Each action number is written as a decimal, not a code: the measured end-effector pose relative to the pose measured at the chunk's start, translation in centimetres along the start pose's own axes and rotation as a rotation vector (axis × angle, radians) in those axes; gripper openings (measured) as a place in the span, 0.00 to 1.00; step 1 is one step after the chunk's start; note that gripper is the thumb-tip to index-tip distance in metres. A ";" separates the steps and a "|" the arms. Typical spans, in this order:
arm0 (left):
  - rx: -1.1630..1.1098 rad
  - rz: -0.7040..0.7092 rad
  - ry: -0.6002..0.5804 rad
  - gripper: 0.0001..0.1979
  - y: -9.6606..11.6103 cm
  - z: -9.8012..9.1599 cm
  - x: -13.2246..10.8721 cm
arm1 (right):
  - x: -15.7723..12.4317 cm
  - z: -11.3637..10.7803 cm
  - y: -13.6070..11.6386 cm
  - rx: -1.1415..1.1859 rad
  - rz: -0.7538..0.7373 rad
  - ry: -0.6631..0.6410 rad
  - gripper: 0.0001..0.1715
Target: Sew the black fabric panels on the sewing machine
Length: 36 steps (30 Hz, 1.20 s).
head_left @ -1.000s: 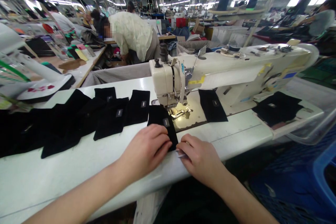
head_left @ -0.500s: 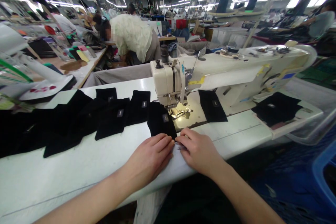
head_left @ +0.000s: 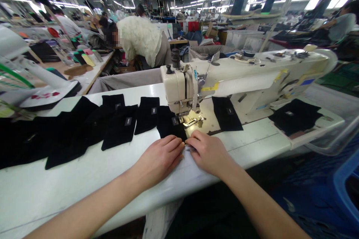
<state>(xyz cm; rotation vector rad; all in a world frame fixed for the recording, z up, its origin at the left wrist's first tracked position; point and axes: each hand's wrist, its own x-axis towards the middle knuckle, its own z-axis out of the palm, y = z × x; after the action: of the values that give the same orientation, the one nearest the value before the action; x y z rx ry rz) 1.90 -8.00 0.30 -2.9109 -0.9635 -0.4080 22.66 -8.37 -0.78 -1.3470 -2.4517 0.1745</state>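
Observation:
A black fabric piece (head_left: 167, 124) with a small grey label lies on the bed of the sewing machine (head_left: 179, 86), its upper right part by the lit presser foot (head_left: 192, 121). My left hand (head_left: 161, 157) is closed on the near edge of this piece, fingers pressed together. Close beside it, my right hand (head_left: 209, 153) pinches the near right corner with thumb and forefinger. Under the right fingers shows a small greyish, shiny thing, too hidden to name. The fingertips of both hands almost touch, just in front of the needle area.
Several black labelled pieces (head_left: 120, 127) overlap on the white table (head_left: 112, 179) at left. Another black piece (head_left: 227, 114) lies under the machine arm, and more (head_left: 295, 115) lie at right. A blue crate (head_left: 322, 194) stands low right. A person (head_left: 143, 39) bends over beyond the table.
Both hands have moved slightly forward, toward the machine, and the black fabric piece has slid with them further under the presser foot area.

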 end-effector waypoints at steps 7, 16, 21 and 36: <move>-0.007 0.005 0.008 0.14 -1.1 0.2 0.5 | 0.9 -0.1 0.2 -0.036 0.004 -0.013 0.11; -0.004 -0.009 -0.004 0.15 -2.5 0.2 1.1 | 2.1 -0.4 0.3 -0.047 0.041 -0.050 0.13; -0.005 0.001 0.027 0.16 -3.2 0.2 1.5 | 2.4 -0.3 0.2 -0.052 0.060 -0.044 0.15; -0.006 -0.058 -0.014 0.16 -5.4 0.5 2.7 | 0.8 0.1 -0.1 -0.044 0.125 -0.070 0.17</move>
<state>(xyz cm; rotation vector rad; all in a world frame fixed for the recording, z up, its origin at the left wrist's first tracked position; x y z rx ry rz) 0.86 -2.02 0.32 -2.9013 -1.0526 -0.3947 22.16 -7.81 -0.62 -1.5385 -2.4417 0.2025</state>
